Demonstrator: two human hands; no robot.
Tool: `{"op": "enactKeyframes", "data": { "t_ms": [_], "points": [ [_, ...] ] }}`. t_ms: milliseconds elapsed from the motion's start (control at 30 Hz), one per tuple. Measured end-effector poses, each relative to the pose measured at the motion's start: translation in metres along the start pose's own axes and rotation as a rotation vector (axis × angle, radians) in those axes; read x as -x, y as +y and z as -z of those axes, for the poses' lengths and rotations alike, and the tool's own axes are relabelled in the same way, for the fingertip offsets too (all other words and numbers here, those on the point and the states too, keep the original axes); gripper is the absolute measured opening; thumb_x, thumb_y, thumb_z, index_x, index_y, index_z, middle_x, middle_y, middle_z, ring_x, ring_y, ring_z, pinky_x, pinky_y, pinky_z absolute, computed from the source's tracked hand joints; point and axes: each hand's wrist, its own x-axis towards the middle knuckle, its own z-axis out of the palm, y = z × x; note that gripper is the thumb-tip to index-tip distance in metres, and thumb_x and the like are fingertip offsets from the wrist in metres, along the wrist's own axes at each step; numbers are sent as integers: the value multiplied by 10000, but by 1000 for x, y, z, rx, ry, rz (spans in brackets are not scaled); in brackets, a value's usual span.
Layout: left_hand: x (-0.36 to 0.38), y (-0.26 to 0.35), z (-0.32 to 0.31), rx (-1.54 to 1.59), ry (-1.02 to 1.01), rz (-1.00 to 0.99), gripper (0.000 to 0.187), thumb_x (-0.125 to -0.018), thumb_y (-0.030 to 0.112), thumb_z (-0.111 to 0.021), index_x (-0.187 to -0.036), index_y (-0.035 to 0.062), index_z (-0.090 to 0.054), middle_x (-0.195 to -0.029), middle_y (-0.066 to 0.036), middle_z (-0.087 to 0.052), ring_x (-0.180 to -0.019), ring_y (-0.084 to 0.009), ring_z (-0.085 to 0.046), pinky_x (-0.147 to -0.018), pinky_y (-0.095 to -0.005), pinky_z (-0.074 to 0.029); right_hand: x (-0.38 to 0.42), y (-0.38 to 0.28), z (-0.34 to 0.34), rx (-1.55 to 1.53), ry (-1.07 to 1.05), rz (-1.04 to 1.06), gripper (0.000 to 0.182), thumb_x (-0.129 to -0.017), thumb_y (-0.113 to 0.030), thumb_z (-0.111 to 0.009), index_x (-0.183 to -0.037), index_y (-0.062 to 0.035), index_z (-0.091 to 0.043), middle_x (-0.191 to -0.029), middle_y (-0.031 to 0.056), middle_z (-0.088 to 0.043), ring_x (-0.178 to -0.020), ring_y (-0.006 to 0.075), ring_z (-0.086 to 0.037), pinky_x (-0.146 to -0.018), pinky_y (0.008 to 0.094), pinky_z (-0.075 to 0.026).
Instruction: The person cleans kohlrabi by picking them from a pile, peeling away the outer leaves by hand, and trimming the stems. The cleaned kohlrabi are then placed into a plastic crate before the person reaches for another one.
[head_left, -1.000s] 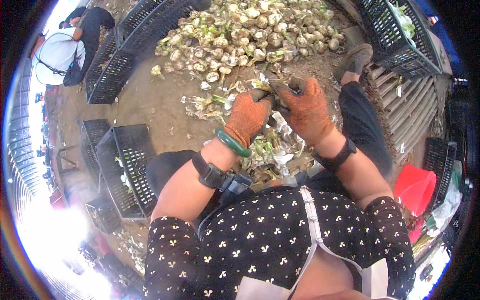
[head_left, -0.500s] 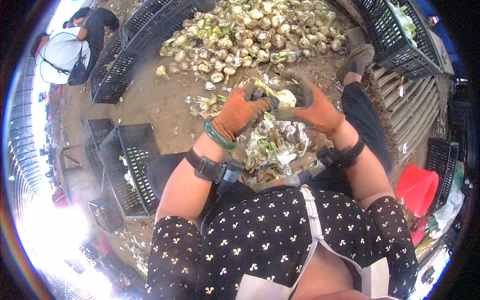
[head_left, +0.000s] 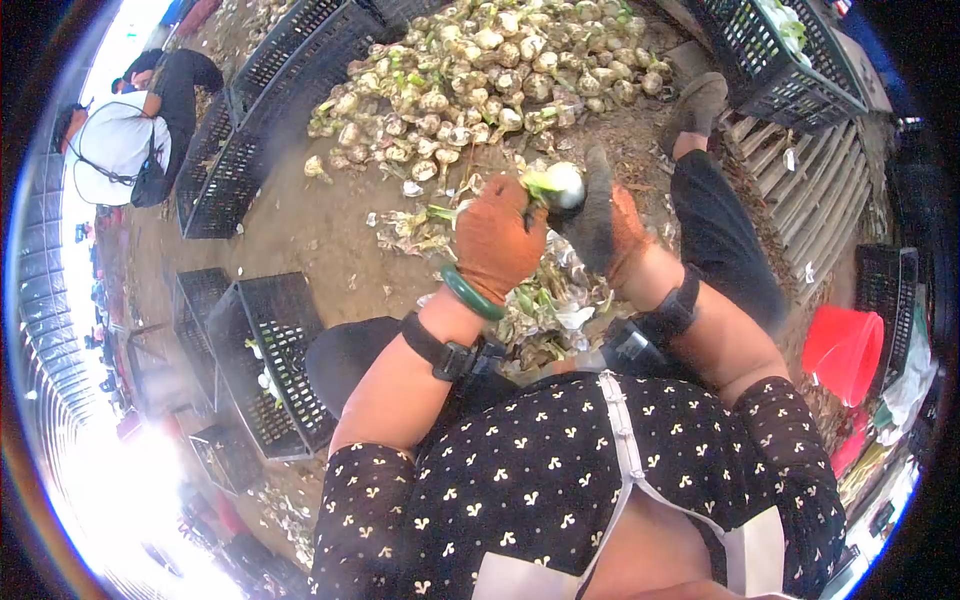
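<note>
A peeled white garlic bulb (head_left: pixel 566 186) with a green stem is held up in front of me. My left hand (head_left: pixel 503 232), in an orange and dark glove, is closed around the stem side. Beside the bulb, my right hand (head_left: pixel 606 218) in a matching glove has its fingers stretched upward and its palm turned toward the bulb; whether it touches the bulb is unclear. Peeled skins and leaves (head_left: pixel 555 312) lie below both hands. Beyond them is a large pile of garlic bulbs (head_left: pixel 500 70) on the ground.
Black crates stand at the left (head_left: pixel 270 360), upper left (head_left: pixel 215 165) and upper right (head_left: pixel 790 85). A slatted wooden rack (head_left: pixel 800 195) and a red bucket (head_left: pixel 843 355) are at the right. Another person (head_left: pixel 120 150) sits at the upper left.
My left hand has turned so its back faces up, and the bulb has risen slightly. My right hand's fingers have moved from around the bulb to upright beside it. The view has shifted slightly.
</note>
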Motion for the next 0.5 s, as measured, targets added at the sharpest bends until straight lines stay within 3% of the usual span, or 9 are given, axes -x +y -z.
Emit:
{"op": "enactKeyframes", "data": {
  "t_ms": [33, 67, 100, 133, 233, 300, 367, 433, 500],
  "points": [
    [2, 3, -1, -66, -110, 40, 282, -694, 187, -660, -928, 42, -597, -865, -170, -593, -746, -323, -580, -661, -403, -467, -1, 11, 4, 1, 5, -1, 569, -928, -492, -235, -982, -24, -555, -821, 50, -595, -735, 150, -579, -634, 271, -493],
    [4, 6, -2, -4, 4, -138, 243, -696, 174, -648, -891, 37, -600, -840, -176, -589, -699, -317, -582, -631, -399, -468, -6, 33, 8, 173, 19, 251, 546, -927, -483, -262, -989, -26, -554, -819, 52, -593, -734, 152, -581, -632, 271, -493],
    [3, 8, -1, -2, 0, -141, 243, -696, 174, -648, -891, 37, -600, -840, -176, -589, -699, -317, -582, -631, -399, -468, -8, 38, 8, 346, 33, 502, 523, -927, -473, -289, -995, -27, -553, -817, 53, -592, -734, 154, -582, -630, 271, -494],
    [2, 9, 1, 157, -5, -33, 198, -711, 157, -622, -870, 41, -601, -777, -160, -587, -679, -317, -582, -605, -389, -468, -8, 41, 12, 346, 37, 501, 523, -927, -473, -289, -995, -27, -553, -817, 53, -592, -734, 154, -582, -630, 271, -494],
    [-6, -7, 13, 278, 62, 52, 127, -773, 153, -579, -837, 49, -613, -654, -130, -591, -610, -270, -588, -563, -355, -460, -13, 8, 14, -794, -206, -413, 419, -890, -456, -437, -970, -68, -571, -729, 45, -582, -585, 128, -553, -492, 252, -450],
    [-18, -12, 34, 823, 115, 921, 177, -816, 193, -563, -841, 26, -616, -626, -126, -595, -564, -241, -579, -547, -330, -455, -10, -2, 4, -774, -10, -457, 460, -872, -500, -444, -948, -66, -575, -714, 37, -576, -557, 116, -536, -448, 237, -419],
    [-25, -27, 53, 614, -92, 843, 216, -796, 200, -568, -909, 21, -610, -703, -162, -608, -658, -277, -597, -608, -361, -467, -10, 0, 12, -659, -302, -566, 484, -859, -523, -450, -945, -63, -574, -692, 32, -571, -545, 127, -532, -440, 246, -417],
    [-19, -38, 50, 406, -287, 761, 280, -775, 207, -574, -977, 16, -603, -779, -198, -620, -752, -313, -615, -669, -392, -480, -6, -3, 10, -638, -260, -589, 492, -862, -510, -454, -956, -41, -569, -757, 56, -583, -635, 142, -570, -514, 248, -464],
    [2, -49, 29, -150, -662, 270, 401, -780, 222, -565, -1114, 4, -532, -875, -234, -609, -852, -363, -589, -773, -417, -459, -8, 6, 9, -744, -110, -575, 501, -865, -492, -458, -967, -13, -563, -840, 93, -586, -773, 181, -594, -641, 275, -502]
  ]
}}
